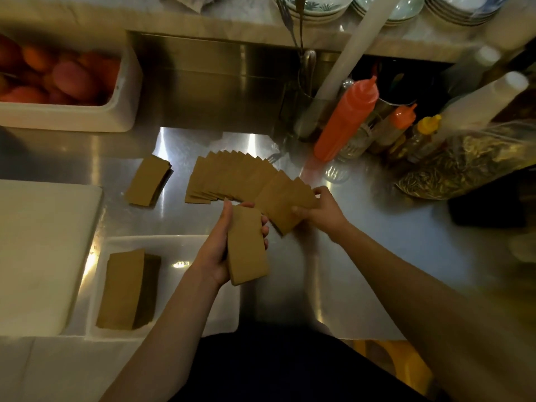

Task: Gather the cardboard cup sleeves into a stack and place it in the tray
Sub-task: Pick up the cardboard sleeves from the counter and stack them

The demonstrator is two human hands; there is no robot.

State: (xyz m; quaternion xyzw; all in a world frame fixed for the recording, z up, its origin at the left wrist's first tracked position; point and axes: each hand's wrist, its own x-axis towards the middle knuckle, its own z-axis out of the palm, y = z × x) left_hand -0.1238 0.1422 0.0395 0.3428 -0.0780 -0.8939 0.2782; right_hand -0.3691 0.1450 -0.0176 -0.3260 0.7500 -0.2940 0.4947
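Left hand grips a sleeve stack; right hand pinches fanned sleeves.

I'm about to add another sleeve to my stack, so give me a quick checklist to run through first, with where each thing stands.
1. Left hand holds the gathered stack firmly: ok.
2. Stack edges squared: ok, as far as visible.
3. Right hand grips the end sleeve of the fanned row: ok.
4. Only one sleeve pinched: cannot tell.
5. Tray has room beside the stack already in it: ok.
6. All loose sleeves gathered: not ok; a small pile and the fan remain on the counter.
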